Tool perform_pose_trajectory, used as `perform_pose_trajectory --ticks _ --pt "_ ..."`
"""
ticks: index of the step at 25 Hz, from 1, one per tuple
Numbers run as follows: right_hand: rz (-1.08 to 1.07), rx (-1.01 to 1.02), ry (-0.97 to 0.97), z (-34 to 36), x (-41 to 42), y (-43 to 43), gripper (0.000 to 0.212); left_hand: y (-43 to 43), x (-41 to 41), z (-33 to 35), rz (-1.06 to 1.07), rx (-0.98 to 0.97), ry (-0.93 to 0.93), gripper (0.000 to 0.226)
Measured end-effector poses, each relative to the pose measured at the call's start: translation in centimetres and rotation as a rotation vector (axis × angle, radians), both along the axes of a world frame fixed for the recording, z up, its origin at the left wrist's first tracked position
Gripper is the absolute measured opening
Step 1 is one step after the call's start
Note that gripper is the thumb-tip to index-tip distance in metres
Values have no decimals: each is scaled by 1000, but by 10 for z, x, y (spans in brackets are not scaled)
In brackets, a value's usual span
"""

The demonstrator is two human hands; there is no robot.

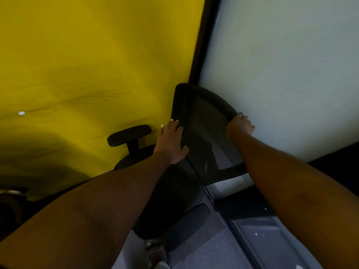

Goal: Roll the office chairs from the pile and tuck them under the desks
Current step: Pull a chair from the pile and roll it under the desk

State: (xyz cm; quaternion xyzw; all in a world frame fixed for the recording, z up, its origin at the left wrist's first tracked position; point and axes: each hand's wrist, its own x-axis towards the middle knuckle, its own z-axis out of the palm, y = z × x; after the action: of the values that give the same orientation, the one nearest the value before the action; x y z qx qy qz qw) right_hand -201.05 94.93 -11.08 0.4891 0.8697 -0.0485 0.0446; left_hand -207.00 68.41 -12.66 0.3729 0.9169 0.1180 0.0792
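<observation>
Dim, underexposed view, soft motion blur, wide-angle bending at edges, deep shadow lower left corner

Black office chair [196, 152], mesh backrest [209, 133] tilted, padded armrests either side, close against a yellow wall [87, 65]

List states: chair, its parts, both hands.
office chair: held by its backrest, no desk in view.
backrest: mesh, a hand on each side edge.
left hand: flat on the backrest's edge, fingers straight.
right hand: fingers curled over the backrest's other edge.
armrest: untouched.
</observation>
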Motion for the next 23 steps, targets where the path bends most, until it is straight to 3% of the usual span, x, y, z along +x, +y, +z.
perform_pose_trajectory --ticks 5,10,13,16,19,23 --pt "-103 -157 -101 22 100 -34 40 -24 80 14 -28 -84 -79 87" --pt "50 -334 -268 50 204 -106 34 -72 180 15 -20 -100 -249 86" --pt "111 -376 -148 54 261 -162 53 -92 238 25 -29 -59 -432 86" --pt "323 -286 -125 55 287 -201 61 -101 276 33 -91 -163 -478 81" --pt "599 -152 -93 60 305 -221 41 -118 295 40 -38 -314 -398 96" --pt "829 -185 20 53 321 -224 28 -143 297 46 42 -404 -267 90"
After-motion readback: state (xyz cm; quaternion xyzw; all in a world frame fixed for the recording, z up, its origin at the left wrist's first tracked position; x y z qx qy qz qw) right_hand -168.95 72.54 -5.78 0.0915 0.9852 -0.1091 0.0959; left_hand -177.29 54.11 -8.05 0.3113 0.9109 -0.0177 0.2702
